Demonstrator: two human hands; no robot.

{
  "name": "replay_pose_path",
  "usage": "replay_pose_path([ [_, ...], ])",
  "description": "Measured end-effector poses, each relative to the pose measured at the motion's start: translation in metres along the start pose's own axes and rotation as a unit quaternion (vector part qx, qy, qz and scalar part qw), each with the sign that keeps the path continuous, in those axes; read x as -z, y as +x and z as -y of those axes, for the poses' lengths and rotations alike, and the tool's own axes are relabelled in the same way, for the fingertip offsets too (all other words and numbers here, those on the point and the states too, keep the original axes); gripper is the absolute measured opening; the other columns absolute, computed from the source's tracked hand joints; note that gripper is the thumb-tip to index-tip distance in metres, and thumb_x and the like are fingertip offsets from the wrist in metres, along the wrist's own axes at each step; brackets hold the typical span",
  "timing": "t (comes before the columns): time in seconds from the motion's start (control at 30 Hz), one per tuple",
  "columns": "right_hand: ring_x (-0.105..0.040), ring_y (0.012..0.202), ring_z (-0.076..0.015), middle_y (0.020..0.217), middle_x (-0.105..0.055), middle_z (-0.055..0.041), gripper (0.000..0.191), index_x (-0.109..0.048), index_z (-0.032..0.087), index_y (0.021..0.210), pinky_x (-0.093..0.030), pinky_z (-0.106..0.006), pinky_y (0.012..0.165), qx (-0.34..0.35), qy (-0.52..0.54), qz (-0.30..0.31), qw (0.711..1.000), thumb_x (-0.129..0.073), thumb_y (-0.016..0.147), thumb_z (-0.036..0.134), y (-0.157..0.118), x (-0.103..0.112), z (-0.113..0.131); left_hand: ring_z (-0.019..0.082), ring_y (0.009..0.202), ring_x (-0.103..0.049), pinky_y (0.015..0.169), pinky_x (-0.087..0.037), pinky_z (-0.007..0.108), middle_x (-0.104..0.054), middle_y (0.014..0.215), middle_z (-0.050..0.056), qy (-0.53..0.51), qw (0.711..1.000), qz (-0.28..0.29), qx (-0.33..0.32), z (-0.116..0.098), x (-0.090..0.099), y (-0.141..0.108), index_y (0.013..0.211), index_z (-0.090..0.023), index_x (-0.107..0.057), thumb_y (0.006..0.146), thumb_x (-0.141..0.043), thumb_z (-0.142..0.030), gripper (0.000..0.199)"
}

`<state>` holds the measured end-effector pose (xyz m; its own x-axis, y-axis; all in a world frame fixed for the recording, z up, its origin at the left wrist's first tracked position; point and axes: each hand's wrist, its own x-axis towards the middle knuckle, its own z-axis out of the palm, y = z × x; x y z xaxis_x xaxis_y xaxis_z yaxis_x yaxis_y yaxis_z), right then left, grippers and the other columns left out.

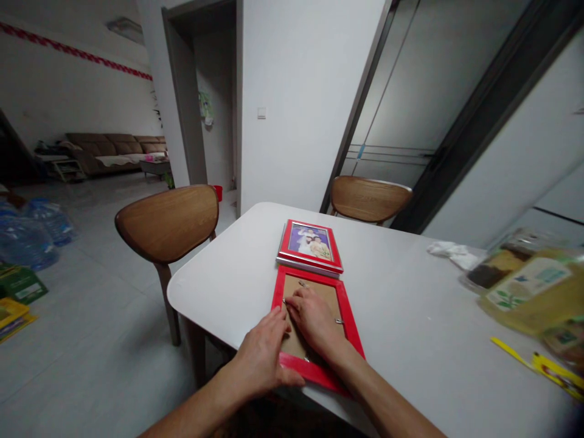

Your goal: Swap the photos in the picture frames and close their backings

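A red picture frame (349, 316) lies face down on the white table, its brown backing board (323, 292) showing with small metal clips around the edge. My left hand (264, 353) grips the frame's left side and lower left corner, thumb along the bottom edge. My right hand (312, 316) reaches over the backing, fingertips pinched together at the metal clip (285, 302) on the left edge. Just beyond lies a stack of frames, the top one a red frame (335, 248) face up with a photo (310, 241) of people on purple.
On the white table (401, 292), the right side holds a yellow bottle (531, 286), a clear container (497, 261), white tissue (454, 253) and a yellow tool (552, 370). Wooden chairs stand at the left (171, 222) and far side (370, 198).
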<state>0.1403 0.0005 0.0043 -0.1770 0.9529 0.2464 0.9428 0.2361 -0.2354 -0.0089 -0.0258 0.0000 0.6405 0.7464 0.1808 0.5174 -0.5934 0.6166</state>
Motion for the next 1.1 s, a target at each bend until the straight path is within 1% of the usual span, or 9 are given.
replay_pose_path([
  [0.23, -0.049, 0.07, -0.0135, 0.071, -0.059, -0.0049, 0.026, -0.063, 0.017, 0.063, -0.032, -0.023, 0.066, 0.011, -0.001, 0.022, 1.0, -0.043, 0.078, 0.023, -0.003, 0.003, 0.002, 0.029, 0.12, -0.029, 0.098, -0.027, 0.044, -0.037, 0.128, 0.016, -0.001, 1.0, -0.007, -0.009, 0.004, -0.003, -0.001, 0.108, -0.015, -0.046, 0.044, -0.074, -0.042, 0.076],
  [0.33, -0.052, 0.074, -0.0133, 0.075, -0.061, -0.0044, 0.023, -0.064, 0.019, 0.071, -0.034, -0.022, 0.066, -0.006, 0.002, 0.022, 1.0, -0.043, 0.077, 0.025, 0.003, 0.006, -0.009, 0.029, 0.121, -0.028, 0.098, -0.027, 0.043, -0.036, 0.128, 0.018, 0.009, 1.0, 0.001, -0.01, 0.003, -0.002, -0.001, 0.103, -0.014, -0.048, 0.043, -0.074, -0.044, 0.072],
  [0.43, -0.055, 0.076, -0.0147, 0.082, -0.063, -0.0071, 0.026, -0.063, 0.017, 0.085, -0.035, -0.022, 0.064, -0.068, -0.006, 0.0, 0.998, -0.041, 0.078, 0.028, 0.014, 0.008, -0.026, 0.03, 0.121, -0.027, 0.098, -0.026, 0.042, -0.037, 0.127, 0.019, 0.023, 1.0, 0.01, -0.012, 0.0, 0.0, -0.001, 0.093, -0.012, -0.052, 0.044, -0.074, -0.046, 0.063],
  [0.6, -0.057, 0.068, -0.0159, 0.074, -0.065, -0.0065, 0.028, -0.063, 0.019, 0.075, -0.035, -0.024, 0.058, -0.17, -0.021, -0.019, 0.985, -0.041, 0.077, 0.036, 0.031, 0.006, -0.044, 0.03, 0.121, -0.027, 0.097, -0.028, 0.04, -0.038, 0.127, 0.018, 0.034, 0.999, 0.019, -0.009, -0.001, 0.002, -0.001, 0.086, -0.014, -0.053, 0.044, -0.075, -0.043, 0.055],
  [0.77, -0.057, 0.071, -0.0189, 0.075, -0.064, -0.0097, 0.025, -0.062, 0.016, 0.076, -0.036, -0.026, 0.058, -0.24, -0.017, -0.028, 0.97, -0.048, 0.072, 0.036, 0.042, 0.0, -0.05, 0.028, 0.122, -0.025, 0.097, -0.027, 0.041, -0.039, 0.127, 0.014, 0.034, 0.999, 0.028, -0.011, -0.003, 0.003, -0.002, 0.079, -0.016, -0.054, 0.047, -0.074, -0.041, 0.045],
  [0.87, -0.057, 0.071, -0.0197, 0.075, -0.063, -0.0107, 0.024, -0.061, 0.015, 0.076, -0.037, -0.028, 0.06, -0.247, 0.006, -0.041, 0.968, -0.048, 0.071, 0.034, 0.045, 0.0, -0.05, 0.031, 0.122, -0.025, 0.097, -0.023, 0.045, -0.039, 0.127, 0.016, 0.066, 0.997, 0.04, 0.0, -0.012, 0.004, -0.002, 0.081, -0.015, -0.055, 0.049, -0.074, -0.039, 0.045],
  [0.97, -0.057, 0.066, -0.0173, 0.07, -0.063, -0.0074, 0.024, -0.061, 0.016, 0.072, -0.038, -0.027, 0.059, -0.224, 0.046, -0.057, 0.972, -0.045, 0.072, 0.034, 0.041, 0.007, -0.049, 0.033, 0.121, -0.024, 0.098, -0.017, 0.051, -0.035, 0.128, 0.018, 0.096, 0.994, 0.052, -0.009, -0.025, 0.001, -0.002, 0.091, -0.013, -0.053, 0.047, -0.074, -0.041, 0.056],
  [1.03, -0.057, 0.067, -0.0153, 0.072, -0.064, -0.005, 0.025, -0.061, 0.017, 0.073, -0.04, -0.025, 0.062, -0.206, 0.076, -0.072, 0.973, -0.042, 0.073, 0.034, 0.03, 0.015, -0.053, 0.032, 0.12, -0.028, 0.098, -0.017, 0.051, -0.039, 0.126, 0.017, 0.093, 0.993, 0.06, -0.026, -0.032, -0.003, -0.001, 0.095, -0.014, -0.052, 0.049, -0.074, -0.039, 0.056],
  [1.1, -0.058, 0.073, -0.0153, 0.081, -0.064, -0.0055, 0.027, -0.061, 0.017, 0.08, -0.041, -0.026, 0.067, -0.204, 0.097, -0.094, 0.97, -0.041, 0.073, 0.034, 0.013, 0.024, -0.061, 0.029, 0.116, -0.034, 0.099, -0.018, 0.047, -0.046, 0.121, 0.014, 0.076, 0.995, 0.057, -0.031, -0.035, -0.007, -0.002, 0.094, -0.014, -0.053, 0.053, -0.073, -0.034, 0.05],
])
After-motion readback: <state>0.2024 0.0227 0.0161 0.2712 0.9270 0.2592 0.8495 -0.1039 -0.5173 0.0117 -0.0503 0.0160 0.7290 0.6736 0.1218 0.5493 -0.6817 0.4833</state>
